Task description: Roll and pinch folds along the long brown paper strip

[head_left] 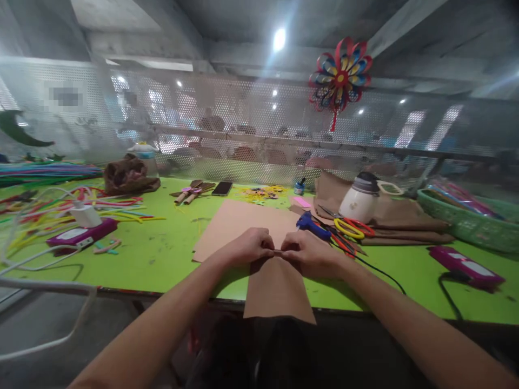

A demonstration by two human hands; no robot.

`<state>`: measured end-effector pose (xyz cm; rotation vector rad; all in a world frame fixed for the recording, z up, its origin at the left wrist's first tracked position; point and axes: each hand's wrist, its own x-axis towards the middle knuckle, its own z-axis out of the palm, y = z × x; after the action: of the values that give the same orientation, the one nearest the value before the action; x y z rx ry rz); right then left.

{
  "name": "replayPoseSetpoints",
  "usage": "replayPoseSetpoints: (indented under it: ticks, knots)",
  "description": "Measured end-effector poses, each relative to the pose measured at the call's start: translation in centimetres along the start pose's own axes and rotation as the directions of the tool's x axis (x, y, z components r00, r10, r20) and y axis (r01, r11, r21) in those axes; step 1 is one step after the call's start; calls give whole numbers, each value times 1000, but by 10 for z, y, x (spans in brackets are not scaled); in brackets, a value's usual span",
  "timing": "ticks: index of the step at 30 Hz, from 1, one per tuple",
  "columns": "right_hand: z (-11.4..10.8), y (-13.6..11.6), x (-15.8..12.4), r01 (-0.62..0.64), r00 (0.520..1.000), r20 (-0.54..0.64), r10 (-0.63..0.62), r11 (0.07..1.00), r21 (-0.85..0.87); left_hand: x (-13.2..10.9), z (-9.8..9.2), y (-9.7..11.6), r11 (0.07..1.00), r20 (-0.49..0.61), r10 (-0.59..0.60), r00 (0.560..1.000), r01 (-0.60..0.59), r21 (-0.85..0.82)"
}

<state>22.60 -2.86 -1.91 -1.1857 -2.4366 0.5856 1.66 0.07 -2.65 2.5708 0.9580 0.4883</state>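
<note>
A piece of brown paper [279,294] hangs over the table's front edge, its far end rolled into a narrow tube [279,252]. My left hand [256,244] pinches the roll at its left end, and my right hand [308,251] pinches it at the right. The fingers of both hands are curled, thumbs close together. Behind them a larger sheet of light brown paper [227,227] lies flat. Just beyond my right hand are a blue glue gun [314,224] and scissors with yellow and red handles [351,228].
A white bottle with a grey lid [360,199] stands beside folded brown paper [405,219]. Farther right is a green basket [470,219]. Purple power strips lie at left [83,235] and right [466,266], with cables. A phone [222,188] and rolled paper pieces [192,193] lie at the back.
</note>
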Motion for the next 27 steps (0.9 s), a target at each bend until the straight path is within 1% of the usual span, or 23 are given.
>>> replayPoseSetpoints:
  ticks: [3, 6, 9, 11, 14, 20, 23, 27]
  knots:
    - [6, 1, 0, 33, 997, -63, -38, 997, -76, 1, -2, 5, 994, 17, 38, 999, -39, 99]
    - [12, 4, 0, 93, 988, -106, -112, 982, -167, 2, 4, 10, 974, -24, 58, 998, -51, 220]
    - [16, 9, 0, 117, 983, -113, -143, 970, -212, 3, 11, 11, 955, -64, 76, 995, -55, 293]
    - [16, 12, 1, 125, 983, -104, -152, 966, -226, 2, 15, 10, 954, -75, 90, 993, -65, 293]
    - [14, 12, 0, 136, 985, -75, -155, 966, -218, 0, 16, 8, 966, -75, 99, 992, -78, 246]
    - [6, 7, -6, 170, 982, -33, -188, 940, -295, -10, 9, 8, 983, -45, 89, 995, -80, 168]
    - [6, 7, -7, 196, 978, -10, -210, 926, -322, -15, 6, 7, 978, -35, 103, 994, -95, 186]
    - [5, 12, -8, 214, 976, 30, -217, 921, -327, -21, 7, 4, 964, -51, 108, 993, -92, 249]
